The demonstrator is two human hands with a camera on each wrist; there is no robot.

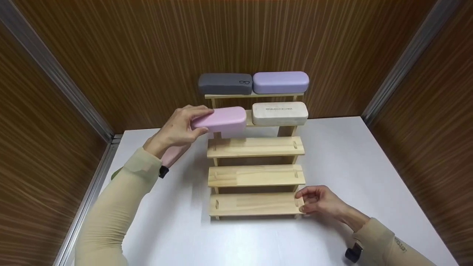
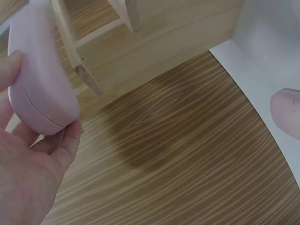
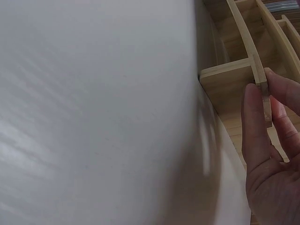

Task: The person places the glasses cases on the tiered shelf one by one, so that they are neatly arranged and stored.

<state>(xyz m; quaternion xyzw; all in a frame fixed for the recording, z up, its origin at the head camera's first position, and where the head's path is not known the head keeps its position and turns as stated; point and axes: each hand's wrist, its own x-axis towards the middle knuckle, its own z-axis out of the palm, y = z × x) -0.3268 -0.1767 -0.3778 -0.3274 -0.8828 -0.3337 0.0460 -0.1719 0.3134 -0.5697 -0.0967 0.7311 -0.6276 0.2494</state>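
A pink glasses case [image 1: 223,119] is gripped at its left end by my left hand [image 1: 181,125], at the left part of the second tier from the top of a stepped wooden rack [image 1: 258,146]. Whether the case touches the shelf I cannot tell. In the left wrist view, thumb and fingers close around the pink case [image 2: 44,75]. My right hand [image 1: 321,202] pinches the right end of the lowest shelf board [image 3: 260,70] between thumb and fingers. Beside the pink case sits a whitish case [image 1: 280,115] with a line of print.
On the top tier stand a dark grey case [image 1: 225,84] and a lavender case [image 1: 281,82]. Another pink case [image 1: 173,155] lies on the white table [image 1: 347,155], partly behind my left wrist. A green thing [image 1: 116,173] shows past the left sleeve. Wood-grain panels [image 1: 236,37] enclose the table.
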